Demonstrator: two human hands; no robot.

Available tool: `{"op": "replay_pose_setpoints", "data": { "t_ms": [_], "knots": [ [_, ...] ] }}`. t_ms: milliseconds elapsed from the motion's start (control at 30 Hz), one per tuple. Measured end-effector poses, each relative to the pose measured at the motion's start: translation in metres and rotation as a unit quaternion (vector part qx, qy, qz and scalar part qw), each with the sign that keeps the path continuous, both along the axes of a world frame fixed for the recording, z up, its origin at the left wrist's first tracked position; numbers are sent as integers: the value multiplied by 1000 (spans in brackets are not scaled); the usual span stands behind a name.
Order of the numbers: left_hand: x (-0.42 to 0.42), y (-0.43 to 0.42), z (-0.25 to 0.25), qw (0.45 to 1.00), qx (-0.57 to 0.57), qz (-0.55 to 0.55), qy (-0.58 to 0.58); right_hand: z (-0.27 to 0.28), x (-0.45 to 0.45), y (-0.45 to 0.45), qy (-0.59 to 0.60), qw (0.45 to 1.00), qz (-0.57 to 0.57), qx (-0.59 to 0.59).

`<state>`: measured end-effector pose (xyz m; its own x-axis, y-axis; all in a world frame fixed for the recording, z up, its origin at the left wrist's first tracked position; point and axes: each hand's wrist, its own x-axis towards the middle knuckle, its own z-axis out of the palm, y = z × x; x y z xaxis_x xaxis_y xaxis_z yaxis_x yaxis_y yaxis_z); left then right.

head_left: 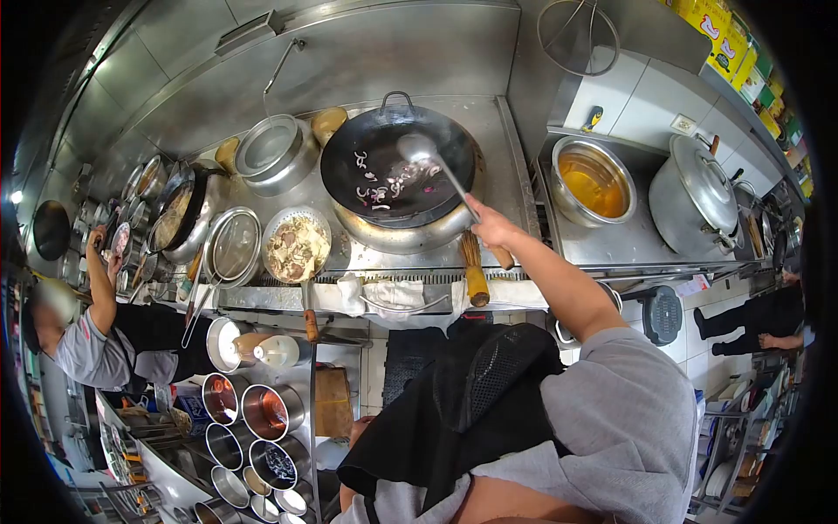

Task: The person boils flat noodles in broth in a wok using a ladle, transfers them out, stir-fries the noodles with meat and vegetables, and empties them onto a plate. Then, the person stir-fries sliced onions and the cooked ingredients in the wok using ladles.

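My right hand (495,228) is closed round the long handle of a metal ladle (418,149), whose bowl is inside the black wok (367,157). Sliced pieces of food (397,181), whitish and purple, lie spread over the wok's bottom, just below the ladle's bowl. The wok sits on a round metal burner ring. Low in the picture, my left hand (360,428) is near the edge of the black apron; only a small part of it shows, and its fingers cannot be made out.
A perforated skimmer (298,245) with cooked food lies left of the wok, beside a round strainer (236,248). On the right stand a pot of yellow liquid (594,182) and a lidded pot (696,196). Sauce containers (271,412) stand lower left. A co-worker (96,336) works at the far left.
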<state>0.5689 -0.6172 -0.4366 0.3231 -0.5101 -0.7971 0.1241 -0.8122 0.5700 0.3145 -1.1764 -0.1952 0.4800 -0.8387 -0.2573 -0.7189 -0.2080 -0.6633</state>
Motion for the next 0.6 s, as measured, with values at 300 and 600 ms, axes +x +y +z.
{"op": "replay_pose_setpoints", "data": {
  "t_ms": [300, 600],
  "knots": [
    [4, -56, 20, 996, -4, 71, 55, 57, 2, 40, 10, 980, 132, 146],
    [7, -2, -46, 982, -97, -126, -106, 21, 102, -43, -38, 997, -24, 57]
  ]
}}
